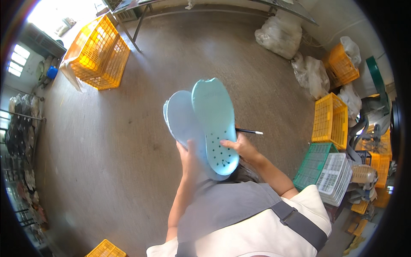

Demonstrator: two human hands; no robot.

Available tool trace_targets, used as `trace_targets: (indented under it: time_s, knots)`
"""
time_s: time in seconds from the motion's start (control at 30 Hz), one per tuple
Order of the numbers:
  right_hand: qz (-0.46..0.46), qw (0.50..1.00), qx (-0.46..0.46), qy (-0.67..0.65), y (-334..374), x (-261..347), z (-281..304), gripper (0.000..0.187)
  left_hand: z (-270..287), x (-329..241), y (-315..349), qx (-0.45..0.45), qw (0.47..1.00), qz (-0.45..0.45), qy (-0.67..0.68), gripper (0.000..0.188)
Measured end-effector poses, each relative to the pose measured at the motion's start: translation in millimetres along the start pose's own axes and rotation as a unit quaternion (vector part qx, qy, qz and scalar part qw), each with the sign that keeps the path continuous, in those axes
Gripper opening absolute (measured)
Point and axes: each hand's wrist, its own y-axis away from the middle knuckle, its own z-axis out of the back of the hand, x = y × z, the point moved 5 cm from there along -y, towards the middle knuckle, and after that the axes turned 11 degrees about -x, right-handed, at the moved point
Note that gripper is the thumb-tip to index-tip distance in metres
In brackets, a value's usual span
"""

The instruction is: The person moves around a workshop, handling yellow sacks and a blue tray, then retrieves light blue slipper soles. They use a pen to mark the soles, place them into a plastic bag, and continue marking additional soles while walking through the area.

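My left hand [189,159], partly blurred, is closed on pale blue insoles [182,112] that overlap in a small stack; how many there are I cannot tell. My right hand [243,147] grips a mint-blue insole [214,109], thumb flat on its perforated heel end. Dark round holes dot that end, while its upper edge looks uneven. It lies over the right part of the stack and tilts away from it at the top. A thin black stick with a white tip [249,131], perhaps a pen, juts rightward from behind my right hand.
Stacked yellow crates [100,55] stand at the far left by a table [141,25]. Plastic bags [280,36], a yellow crate [329,120], a green crate [314,165] and a white crate [336,175] line the right side. Another yellow crate [106,249] is at lower left.
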Motion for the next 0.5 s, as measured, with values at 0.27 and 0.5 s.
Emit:
trace_targets:
  time_s: [0.27,0.5]
  knots:
    - [-0.162,0.982,0.091,-0.045,-307,160,-34,0.055,-63,-95,-283,-0.023,0.997,-0.068,-0.013,0.112]
    - [-0.092,0.989,0.118,0.016,-564,266,-82,0.049,-123,-113,-549,0.007,0.989,0.048,0.141,0.102]
